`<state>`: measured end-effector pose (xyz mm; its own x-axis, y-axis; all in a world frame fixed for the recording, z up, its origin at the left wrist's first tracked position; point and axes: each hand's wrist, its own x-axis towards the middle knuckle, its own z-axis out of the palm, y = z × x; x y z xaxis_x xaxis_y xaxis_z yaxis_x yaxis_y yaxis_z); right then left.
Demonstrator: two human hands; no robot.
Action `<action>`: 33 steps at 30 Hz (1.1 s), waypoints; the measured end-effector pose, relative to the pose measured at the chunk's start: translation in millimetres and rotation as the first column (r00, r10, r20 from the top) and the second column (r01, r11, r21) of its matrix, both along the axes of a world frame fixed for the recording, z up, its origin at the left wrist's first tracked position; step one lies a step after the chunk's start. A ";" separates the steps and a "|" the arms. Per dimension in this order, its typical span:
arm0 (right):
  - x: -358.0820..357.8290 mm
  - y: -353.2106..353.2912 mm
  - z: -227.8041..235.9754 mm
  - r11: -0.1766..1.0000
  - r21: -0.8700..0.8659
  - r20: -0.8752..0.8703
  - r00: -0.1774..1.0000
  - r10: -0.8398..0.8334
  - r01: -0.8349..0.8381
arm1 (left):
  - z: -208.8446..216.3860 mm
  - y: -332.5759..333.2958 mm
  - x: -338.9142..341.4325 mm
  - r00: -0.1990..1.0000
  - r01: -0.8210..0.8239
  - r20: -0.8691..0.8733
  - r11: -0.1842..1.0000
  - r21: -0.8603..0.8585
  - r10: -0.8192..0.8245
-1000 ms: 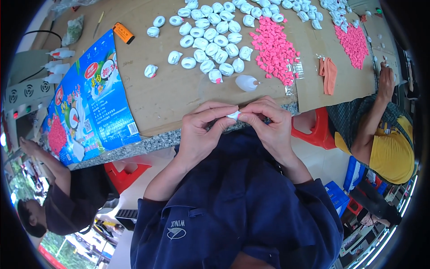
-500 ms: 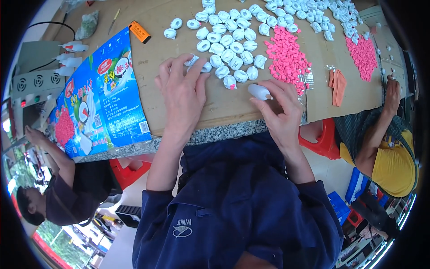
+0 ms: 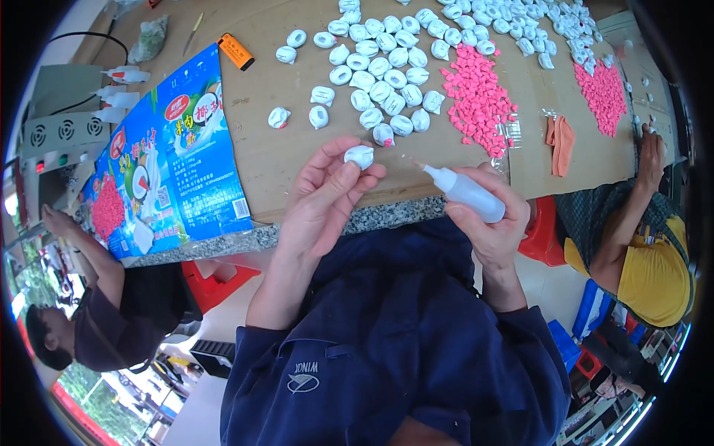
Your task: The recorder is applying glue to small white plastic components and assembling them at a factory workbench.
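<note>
My left hand (image 3: 321,199) pinches a small white rounded piece (image 3: 359,157) between thumb and fingers, raised near the table's front edge. My right hand (image 3: 497,227) is wrapped round a white squeeze bottle (image 3: 476,196). The bottle lies tilted, its thin brownish nozzle pointing left towards the white piece, with a gap between them. Just beyond my hands, many similar white pieces (image 3: 381,91) with dark print are spread over the cardboard. One with a pink spot (image 3: 383,134) is the closest of the cluster; another piece (image 3: 279,117) showing some pink rests apart at left.
Small pink pieces (image 3: 480,100) form a heap at right of the cluster. Farther right are an orange cloth strip (image 3: 561,145) and another pink heap (image 3: 601,97). A blue printed sheet (image 3: 182,149) and an orange box cutter (image 3: 236,52) lie left. Co-workers sit at both sides.
My left hand has come back from the table and now holds up a white piece. My right hand has turned the squeeze bottle so its nozzle points left. Two white pieces lie where my left fingers were.
</note>
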<state>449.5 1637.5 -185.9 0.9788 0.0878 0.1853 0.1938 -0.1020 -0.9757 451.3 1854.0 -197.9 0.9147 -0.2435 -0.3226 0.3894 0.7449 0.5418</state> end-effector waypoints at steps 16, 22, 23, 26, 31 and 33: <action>-4.9 5.2 6.6 0.996 -0.046 -0.223 0.973 0.065 -0.077 | -10.4 -6.6 -3.6 1.000 0.021 -0.010 0.995 0.095 -0.020; -4.6 1.9 6.1 0.996 -0.051 -0.236 0.970 0.065 -0.079 | -9.8 -6.9 -2.4 1.000 -0.001 -0.012 0.996 0.090 0.002; -3.8 1.7 6.1 0.996 -0.057 -0.232 0.971 0.058 -0.073 | -10.0 -6.7 -2.6 1.000 -0.007 -0.012 0.996 0.087 0.008; -3.7 2.2 7.9 0.995 -0.062 -0.238 0.969 0.060 -0.076 | -9.7 -5.7 -3.0 1.000 -0.020 -0.023 0.997 0.077 0.022; -4.9 3.9 6.7 0.994 -0.063 -0.252 0.965 0.069 -0.087 | -11.2 -6.4 -2.5 0.999 -0.022 -0.022 0.997 0.079 0.024; -4.9 1.5 6.5 0.992 -0.054 -0.267 0.959 0.096 -0.114 | -11.4 -6.2 -2.9 0.999 -0.024 -0.027 0.997 0.073 0.026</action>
<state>444.6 1638.9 -179.4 0.9766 0.1960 -0.0879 -0.0561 -0.1626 -0.9851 448.3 1847.8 -209.4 0.9105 -0.1962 -0.3640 0.3872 0.7136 0.5838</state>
